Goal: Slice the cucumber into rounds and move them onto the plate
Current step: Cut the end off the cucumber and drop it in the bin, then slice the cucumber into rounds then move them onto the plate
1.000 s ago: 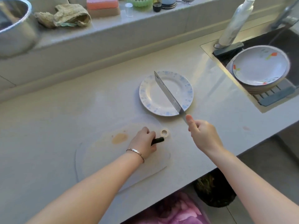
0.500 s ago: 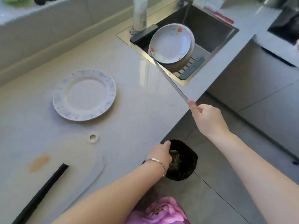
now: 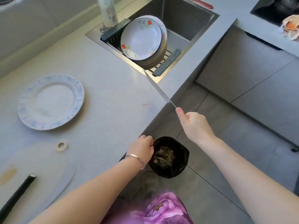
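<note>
The dark cucumber (image 3: pixel 16 194) lies on the pale cutting board (image 3: pixel 53 178) at the lower left, its cut end pointing up-right. One pale round slice (image 3: pixel 61 145) sits by the board's far edge. The blue-rimmed white plate (image 3: pixel 25 110) stands bare on the counter at the left. My right hand (image 3: pixel 194 125) grips the knife (image 3: pixel 158 89) off the counter's edge, blade pointing up-left toward the sink. My left hand (image 3: pixel 142 149) hangs past the counter edge at the rim of the black bin (image 3: pixel 178 172), fingers curled. What those fingers hold is hidden.
The bin stands on the floor and holds scraps. A sink (image 3: pixel 186 25) at the top has stacked plates (image 3: pixel 142 39) on a rack and a tall bottle (image 3: pixel 108 10) beside it. Grey cabinets and floor tiles fill the right side.
My view swung right, from the board to the bin. My left hand left the board with a dark end piece and went over the bin. My right hand carried the knife off the counter.
</note>
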`<state>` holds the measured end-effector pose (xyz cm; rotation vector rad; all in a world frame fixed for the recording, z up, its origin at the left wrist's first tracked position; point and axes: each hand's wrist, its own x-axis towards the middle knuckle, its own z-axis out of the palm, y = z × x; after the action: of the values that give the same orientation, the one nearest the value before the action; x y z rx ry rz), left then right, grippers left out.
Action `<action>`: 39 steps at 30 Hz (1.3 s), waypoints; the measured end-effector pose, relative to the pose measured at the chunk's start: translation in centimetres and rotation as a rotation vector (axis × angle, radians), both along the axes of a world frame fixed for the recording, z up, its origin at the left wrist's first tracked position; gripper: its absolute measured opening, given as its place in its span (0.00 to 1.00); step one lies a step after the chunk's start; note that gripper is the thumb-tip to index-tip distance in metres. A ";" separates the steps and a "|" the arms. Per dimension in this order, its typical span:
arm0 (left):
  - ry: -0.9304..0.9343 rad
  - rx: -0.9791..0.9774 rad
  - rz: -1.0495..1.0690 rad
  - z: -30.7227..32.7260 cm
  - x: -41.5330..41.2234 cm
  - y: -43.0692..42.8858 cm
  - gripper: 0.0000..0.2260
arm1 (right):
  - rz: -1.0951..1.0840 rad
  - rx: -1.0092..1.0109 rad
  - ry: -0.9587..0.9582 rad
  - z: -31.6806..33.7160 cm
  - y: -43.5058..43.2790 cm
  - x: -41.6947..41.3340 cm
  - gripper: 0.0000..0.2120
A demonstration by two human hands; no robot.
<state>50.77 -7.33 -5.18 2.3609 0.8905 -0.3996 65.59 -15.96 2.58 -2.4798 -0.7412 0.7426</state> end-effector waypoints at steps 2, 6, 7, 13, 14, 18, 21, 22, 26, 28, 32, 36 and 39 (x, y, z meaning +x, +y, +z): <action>-0.030 0.070 0.120 1.1 -1.8 2.0 0.08 | 0.073 0.030 0.047 0.0 1.8 -1.2 0.28; -0.069 0.207 0.304 3.1 -6.9 6.0 0.08 | 0.250 0.092 0.121 1.0 6.6 -5.2 0.29; -0.073 0.217 0.357 3.5 -8.6 6.8 0.09 | 0.305 0.102 0.130 1.4 7.8 -6.6 0.29; 0.017 0.352 0.627 4.7 -20.4 10.4 0.14 | 0.495 0.104 0.152 2.0 14.2 -15.1 0.31; 0.055 0.377 0.669 4.7 -22.7 10.7 0.15 | 0.512 0.101 0.178 2.1 15.1 -16.7 0.32; 0.194 0.372 0.786 3.6 -31.3 10.4 0.20 | 0.485 0.090 0.319 1.4 16.8 -22.5 0.26; 0.191 0.349 0.749 2.1 -36.1 9.9 0.21 | 0.459 0.052 0.391 0.3 17.1 -26.6 0.26; 0.160 0.333 0.742 1.5 -37.1 10.0 0.20 | 0.447 0.040 0.405 0.1 17.0 -27.8 0.26; -0.071 0.345 0.543 0.1 -38.1 10.6 0.22 | 0.398 0.001 0.422 -0.6 16.5 -31.2 0.26; -0.125 0.389 0.448 -0.2 -37.4 11.0 0.29 | 0.397 -0.023 0.395 -0.8 16.1 -32.0 0.27; -0.181 0.382 0.397 -0.5 -36.2 12.3 0.30 | 0.339 -0.062 0.389 -0.9 16.1 -33.1 0.27; -0.203 0.450 0.356 -0.7 -35.6 13.6 0.26 | 0.324 -0.076 0.415 -0.4 16.1 -33.3 0.26; -0.223 0.455 0.411 -0.6 -35.2 14.4 0.25 | 0.365 -0.086 0.382 -0.4 16.5 -33.0 0.27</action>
<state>15.55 7.11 -5.79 2.4567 1.4316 0.2532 32.63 0.56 2.19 -2.1950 -1.0393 1.3582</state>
